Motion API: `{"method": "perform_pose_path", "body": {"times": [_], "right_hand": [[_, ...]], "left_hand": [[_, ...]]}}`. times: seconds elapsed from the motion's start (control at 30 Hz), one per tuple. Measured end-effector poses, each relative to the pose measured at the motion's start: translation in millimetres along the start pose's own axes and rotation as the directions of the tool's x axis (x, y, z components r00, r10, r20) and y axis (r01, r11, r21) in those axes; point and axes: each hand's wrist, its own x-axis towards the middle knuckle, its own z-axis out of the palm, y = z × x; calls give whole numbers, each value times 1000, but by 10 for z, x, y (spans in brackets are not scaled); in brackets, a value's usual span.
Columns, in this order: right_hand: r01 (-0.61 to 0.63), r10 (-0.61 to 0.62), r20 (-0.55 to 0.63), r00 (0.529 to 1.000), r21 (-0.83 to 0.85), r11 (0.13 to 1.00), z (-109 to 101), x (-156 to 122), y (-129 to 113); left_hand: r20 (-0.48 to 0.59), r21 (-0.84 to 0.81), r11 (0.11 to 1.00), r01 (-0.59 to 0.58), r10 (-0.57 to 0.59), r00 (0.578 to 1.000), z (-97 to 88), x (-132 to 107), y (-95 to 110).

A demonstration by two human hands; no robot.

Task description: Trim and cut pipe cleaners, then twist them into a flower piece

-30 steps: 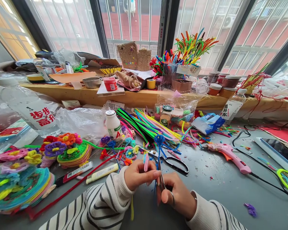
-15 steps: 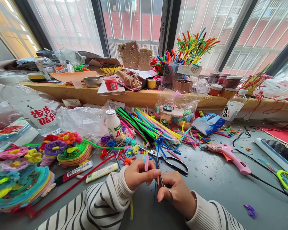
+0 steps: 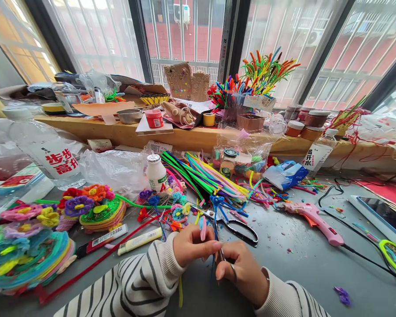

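My left hand [image 3: 196, 244] is closed, thumb against fingers, on the stem of a blue pipe-cleaner flower [image 3: 217, 201] whose head stands up above the fingertips. A short fuzzy pink piece [image 3: 203, 229] rises at the same fingers. Close beside it, my right hand [image 3: 246, 268] is wrapped round small metal scissors [image 3: 221, 254], with a finger loop showing near the thumb. The scissors' upper part is against or just beside the blue stem; I cannot tell whether the blades touch it. Behind both hands, larger black-handled scissors [image 3: 240, 231] lie on the grey table.
A bundle of colourful pipe cleaners [image 3: 204, 174] lies ahead, next to a white bottle [image 3: 156, 174]. Fuzzy flower pieces [image 3: 99, 209] and glue tubes [image 3: 140, 240] are at left. A pink glue gun [image 3: 317, 218] with its cord, a phone [image 3: 381, 215] and a purple scrap [image 3: 342, 296] are at right.
The view has shifted slightly. The blue flower sits a little lower, and both hands keep nearly the same hold, close together.
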Motion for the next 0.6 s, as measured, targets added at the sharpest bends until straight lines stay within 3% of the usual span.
{"method": "perform_pose_path", "body": {"times": [0.2,0.6], "right_hand": [[-3,0,-53,999,-56,998,7,3,23],[45,-43,-41,998,43,998,-7,3,-2]], "left_hand": [[0,-26,1000,-18,18,1000,2,11,-4],[27,-13,999,-41,42,999,2,-22,74]]}}
